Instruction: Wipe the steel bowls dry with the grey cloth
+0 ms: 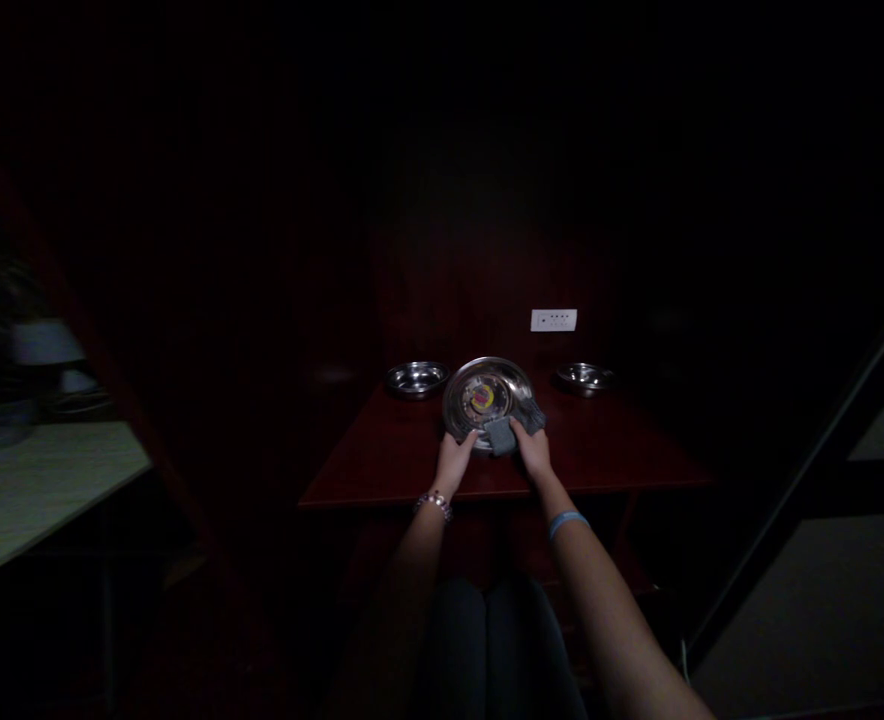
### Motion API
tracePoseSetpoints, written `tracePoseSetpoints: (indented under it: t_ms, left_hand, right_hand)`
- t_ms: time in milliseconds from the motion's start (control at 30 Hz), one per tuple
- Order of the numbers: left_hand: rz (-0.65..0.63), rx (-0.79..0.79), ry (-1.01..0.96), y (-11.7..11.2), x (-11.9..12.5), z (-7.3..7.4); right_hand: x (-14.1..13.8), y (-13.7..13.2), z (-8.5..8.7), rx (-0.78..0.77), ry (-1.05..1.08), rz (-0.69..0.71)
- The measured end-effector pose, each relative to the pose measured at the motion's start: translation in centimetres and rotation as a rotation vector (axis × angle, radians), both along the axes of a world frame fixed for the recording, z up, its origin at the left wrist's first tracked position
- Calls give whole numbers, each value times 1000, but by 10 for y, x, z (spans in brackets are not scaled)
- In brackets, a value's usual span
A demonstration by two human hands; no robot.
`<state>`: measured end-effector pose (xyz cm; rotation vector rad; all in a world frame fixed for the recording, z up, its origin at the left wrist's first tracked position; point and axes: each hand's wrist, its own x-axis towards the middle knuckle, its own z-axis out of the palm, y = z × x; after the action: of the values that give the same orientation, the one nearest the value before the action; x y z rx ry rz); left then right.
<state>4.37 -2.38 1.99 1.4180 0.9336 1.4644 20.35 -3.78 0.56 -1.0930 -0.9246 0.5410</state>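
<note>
A shiny round metal plate (515,380) with a raised rim is held tilted up above the front of the dark red desk (382,465). A round yellow and pink sticker (482,398) shows at its middle. My left hand (457,453) is closed on the plate's lower left rim, thumb on the inner face. My right hand (532,447) grips a grey cloth (500,437) against the lower right rim, and part of the cloth sticks out at the right. The fingers behind the plate are hidden.
Another metal dish (417,377) rests on the desk at the back left, and a similar dish (586,377) at the back right. A white socket panel (554,320) is on the back wall. Far left stands a light-topped table (44,480). The surroundings are very dark.
</note>
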Motion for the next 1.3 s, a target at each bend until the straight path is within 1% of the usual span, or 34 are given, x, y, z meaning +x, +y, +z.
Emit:
tracePoseSetpoints:
  t_ms: [167, 367, 533, 733, 833, 1067, 1167, 1300]
  left_hand:
    - [-12, 24, -23, -1, 0, 1]
    - [17, 17, -13, -1, -1, 0]
    - [3, 21, -3, -2, -1, 1]
    - [35, 4, 1, 1, -1, -3]
    - [27, -6, -10, 3, -1, -4]
    - [27, -43, -51, 1, -1, 0]
    - [24, -49, -74, -1, -1, 2]
    - [22, -42, -85, -3, -1, 3]
  right_hand:
    - [-1, -1, 0, 1, -1, -1]
    - [-2, -4, 2, -16, 2, -15]
    - [-2, -2, 3, 19, -3, 4]
    - [-1, -2, 2, 5, -1, 3]
    - [-2, -3, 3, 10, -9, 7]
    - [-4, -7, 7, -7, -52, -16]
    - [-5, -9, 9, -41, -88, -12]
    - [-4, -9, 8, -141, -126, -14]
